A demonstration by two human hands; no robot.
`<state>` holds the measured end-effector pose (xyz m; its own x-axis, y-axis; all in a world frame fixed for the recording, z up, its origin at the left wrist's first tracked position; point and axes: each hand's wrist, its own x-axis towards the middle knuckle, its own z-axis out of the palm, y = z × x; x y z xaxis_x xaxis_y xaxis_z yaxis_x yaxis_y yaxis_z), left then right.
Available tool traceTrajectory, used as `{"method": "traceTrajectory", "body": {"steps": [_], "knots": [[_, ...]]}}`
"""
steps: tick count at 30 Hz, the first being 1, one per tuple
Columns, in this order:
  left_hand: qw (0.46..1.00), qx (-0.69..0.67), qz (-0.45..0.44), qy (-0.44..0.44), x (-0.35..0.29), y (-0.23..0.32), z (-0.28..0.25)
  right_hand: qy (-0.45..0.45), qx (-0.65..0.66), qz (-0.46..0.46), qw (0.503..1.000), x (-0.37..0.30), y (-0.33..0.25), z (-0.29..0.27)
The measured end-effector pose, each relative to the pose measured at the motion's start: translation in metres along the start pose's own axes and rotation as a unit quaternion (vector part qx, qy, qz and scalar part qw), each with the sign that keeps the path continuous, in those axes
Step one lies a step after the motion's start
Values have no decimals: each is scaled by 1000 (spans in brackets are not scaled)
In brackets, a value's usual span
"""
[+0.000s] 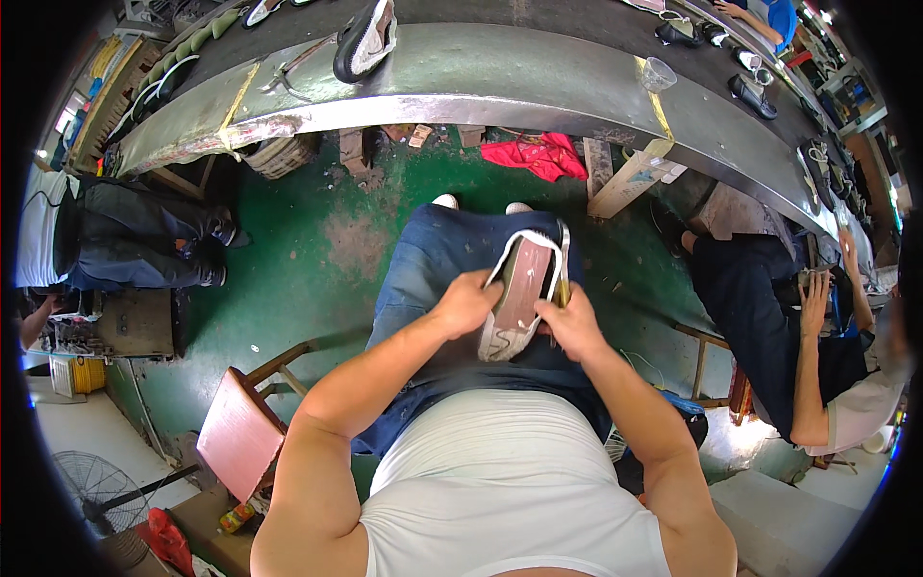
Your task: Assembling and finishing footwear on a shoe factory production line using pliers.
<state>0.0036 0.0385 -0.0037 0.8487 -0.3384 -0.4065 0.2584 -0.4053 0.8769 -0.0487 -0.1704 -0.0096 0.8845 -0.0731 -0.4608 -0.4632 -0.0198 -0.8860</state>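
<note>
- The shoe (524, 288) I grip: matt, smooth inside
- My tool (564, 252): shiny, metal-looking
- My jeans (423, 260): matt denim
- Bench (519, 72): glossy, smooth metal
- Stool (240, 433): wooden, smooth on top

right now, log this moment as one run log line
left hand: holding shoe | right hand: on shoe, slim tool at its edge | shoe: over jeans

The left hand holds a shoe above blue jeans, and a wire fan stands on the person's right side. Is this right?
Not quite: the head view shows the wire fan on the person's left. The left hand does hold a shoe above blue jeans.
</note>
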Motion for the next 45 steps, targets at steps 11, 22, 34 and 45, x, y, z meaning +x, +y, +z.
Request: {"method": "traceTrajectory", "body": {"steps": [11,22,34,45], "knots": [[943,-195,-17,-269,-13,-3,-4,-31,-117,-11,993,-30,-15,-51],[990,17,33,-139,-37,-28,25,-246,-567,-200,760,-68,-76,-62],[920,-375,-97,-57,-34,-39,39,-314,-579,-215,721,-29,-48,-42],[991,-31,8,133,-16,-45,45,-275,-528,-195,779,-43,-65,-52]]}}
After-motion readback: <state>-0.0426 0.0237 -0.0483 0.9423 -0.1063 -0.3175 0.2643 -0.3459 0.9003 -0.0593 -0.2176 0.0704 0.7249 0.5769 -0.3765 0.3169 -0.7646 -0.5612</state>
